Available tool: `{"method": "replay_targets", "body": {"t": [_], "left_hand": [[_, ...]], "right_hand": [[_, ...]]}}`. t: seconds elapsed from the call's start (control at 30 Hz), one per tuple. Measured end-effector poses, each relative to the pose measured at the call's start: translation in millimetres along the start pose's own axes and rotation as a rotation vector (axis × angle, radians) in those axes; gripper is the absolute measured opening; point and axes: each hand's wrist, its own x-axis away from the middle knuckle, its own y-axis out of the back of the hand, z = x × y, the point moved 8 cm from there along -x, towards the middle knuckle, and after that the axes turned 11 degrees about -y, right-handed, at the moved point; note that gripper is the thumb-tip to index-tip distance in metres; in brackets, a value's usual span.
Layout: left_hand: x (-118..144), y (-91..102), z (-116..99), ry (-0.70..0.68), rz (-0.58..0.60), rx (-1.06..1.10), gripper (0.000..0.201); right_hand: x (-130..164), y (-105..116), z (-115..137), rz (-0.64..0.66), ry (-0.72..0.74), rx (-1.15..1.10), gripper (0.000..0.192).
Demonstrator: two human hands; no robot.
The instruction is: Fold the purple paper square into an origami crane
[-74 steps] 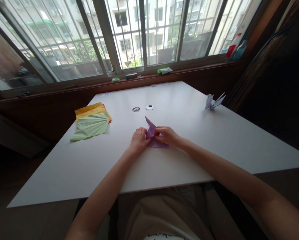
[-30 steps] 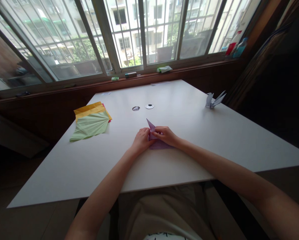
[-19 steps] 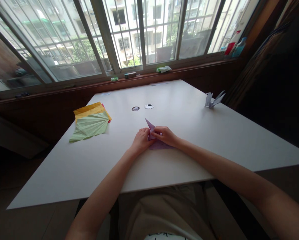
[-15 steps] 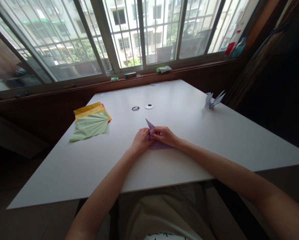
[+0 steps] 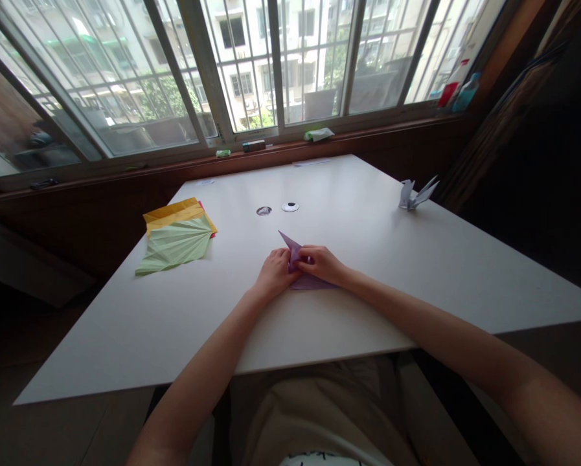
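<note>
A sheet of purple folded paper (image 5: 311, 283) lies low on the white table (image 5: 348, 330) in front of me, with one pointed flap standing up beyond my fingers. My left hand (image 5: 274, 270) presses and grips the paper's left side, its fingers bent around the edge. From the right, my right hand (image 5: 320, 262) pinches the raised part between thumb and fingers. The two hands nearly meet, and they cover much of the folds between them.
Creased light green paper (image 5: 176, 246) overlaps orange paper (image 5: 173, 212) at the left. A grey folded paper crane (image 5: 410, 199) stands at the far right edge. Two round discs, one a white disc (image 5: 290, 207), lie beyond my hands. Small items line the windowsill (image 5: 275, 144).
The purple paper's upright point has tipped slightly to the left and opened a little wider. Both hands stay in nearly the same place, with small finger movements.
</note>
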Motion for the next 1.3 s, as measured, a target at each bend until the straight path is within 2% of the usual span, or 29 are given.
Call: {"method": "replay_targets", "body": {"t": [1.3], "left_hand": [[0.6,-1.6,-2.2,-0.044,0.01,-0.04,0.025]], "right_hand": [[0.6,-3.1,2.8,0.046,0.023,0.046,0.021]]}}
